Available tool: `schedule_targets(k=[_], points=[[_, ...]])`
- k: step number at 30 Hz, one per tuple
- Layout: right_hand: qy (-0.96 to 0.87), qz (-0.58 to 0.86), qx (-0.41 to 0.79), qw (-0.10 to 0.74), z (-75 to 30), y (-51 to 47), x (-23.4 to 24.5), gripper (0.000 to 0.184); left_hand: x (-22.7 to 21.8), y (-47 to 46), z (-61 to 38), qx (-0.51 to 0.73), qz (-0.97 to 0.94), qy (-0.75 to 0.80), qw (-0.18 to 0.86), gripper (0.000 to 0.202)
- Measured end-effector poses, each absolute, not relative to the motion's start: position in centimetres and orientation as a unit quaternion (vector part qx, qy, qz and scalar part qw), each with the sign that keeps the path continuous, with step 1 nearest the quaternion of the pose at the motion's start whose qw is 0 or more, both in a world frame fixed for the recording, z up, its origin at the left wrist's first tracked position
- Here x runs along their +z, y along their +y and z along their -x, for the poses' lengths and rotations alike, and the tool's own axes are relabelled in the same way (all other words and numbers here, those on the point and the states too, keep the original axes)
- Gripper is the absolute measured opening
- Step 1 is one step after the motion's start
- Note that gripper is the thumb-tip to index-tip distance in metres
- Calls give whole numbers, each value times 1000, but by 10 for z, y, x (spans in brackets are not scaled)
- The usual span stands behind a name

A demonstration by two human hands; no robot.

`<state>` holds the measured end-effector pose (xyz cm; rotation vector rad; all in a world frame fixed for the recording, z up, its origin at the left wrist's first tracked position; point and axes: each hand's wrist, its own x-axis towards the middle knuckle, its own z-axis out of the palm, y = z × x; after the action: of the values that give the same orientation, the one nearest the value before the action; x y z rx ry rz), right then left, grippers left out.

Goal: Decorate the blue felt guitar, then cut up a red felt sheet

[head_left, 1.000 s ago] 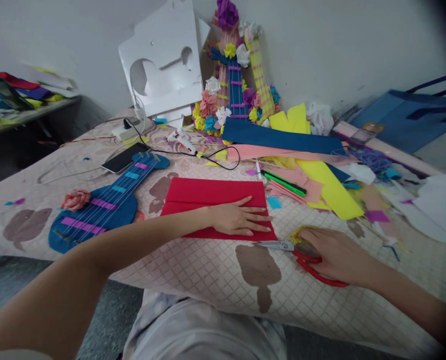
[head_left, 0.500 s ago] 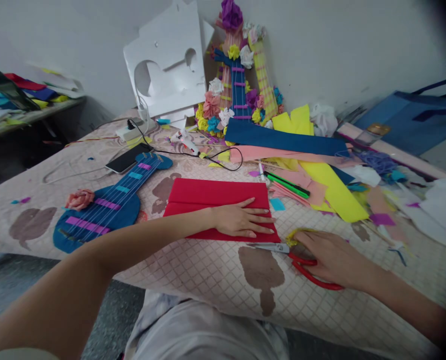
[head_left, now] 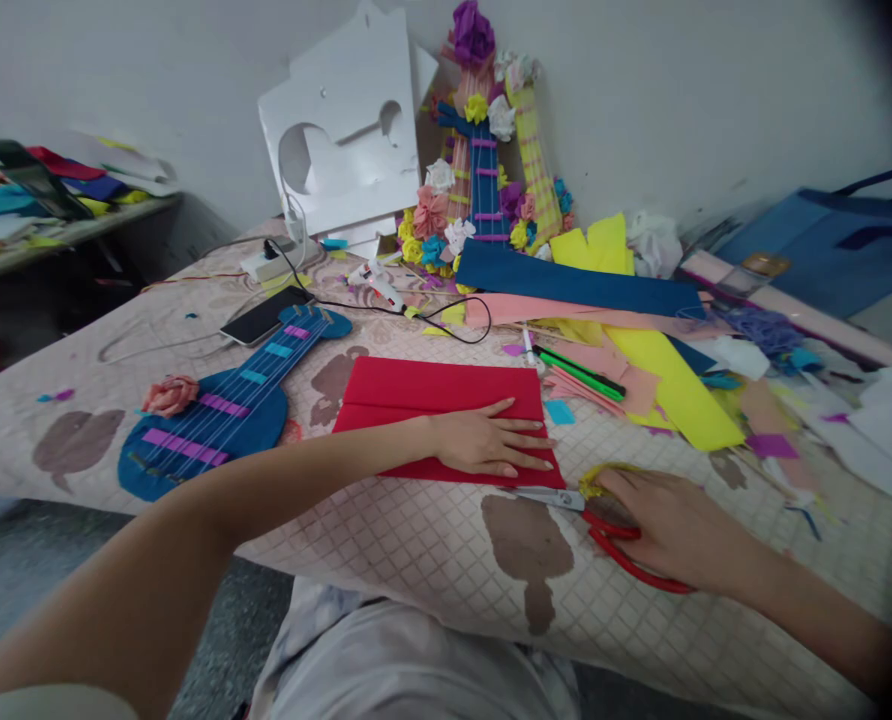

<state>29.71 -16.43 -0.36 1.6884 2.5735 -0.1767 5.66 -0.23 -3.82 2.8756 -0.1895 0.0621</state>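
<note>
My left hand (head_left: 480, 442) lies flat with fingers spread on a folded sheet of red paper (head_left: 446, 385), pressing it to the table. A crease runs lengthwise across the sheet. My right hand (head_left: 675, 520) is curled over the handles of a pair of scissors (head_left: 566, 499) with red and yellow grips. The scissor blades look closed and lie low beside the sheet's near right edge. Where the fingers meet the handles is partly hidden.
Left of the sheet lies a blue paper guitar (head_left: 255, 425) with a pink paper flower. Behind are a phone (head_left: 266, 315), a glue gun (head_left: 377, 285) and its cable. Cutters (head_left: 581, 375) and yellow strips (head_left: 675, 385) lie to the right. Decorated guitars (head_left: 483, 190) lean on the wall.
The whole view has shifted slightly, so things appear a little farther right. Both hands, the red paper and the scissors keep nearly the same positions relative to each other.
</note>
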Motion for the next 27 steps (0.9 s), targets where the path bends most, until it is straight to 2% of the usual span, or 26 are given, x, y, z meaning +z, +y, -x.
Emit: schedule_targets(k=[5,12,27], points=[[836,-544,-75,30,-288,-161,-5,18,-39,-2,-57,43,-987,-72,137,48],[846,-528,-49,58,-293,-162,-11,15,-40,-2,-57,44,-985,-68,154,47],[838,-543,-54,18,-288,-166,-8,16,-27,1,-52,10,-983,-66,169,49]])
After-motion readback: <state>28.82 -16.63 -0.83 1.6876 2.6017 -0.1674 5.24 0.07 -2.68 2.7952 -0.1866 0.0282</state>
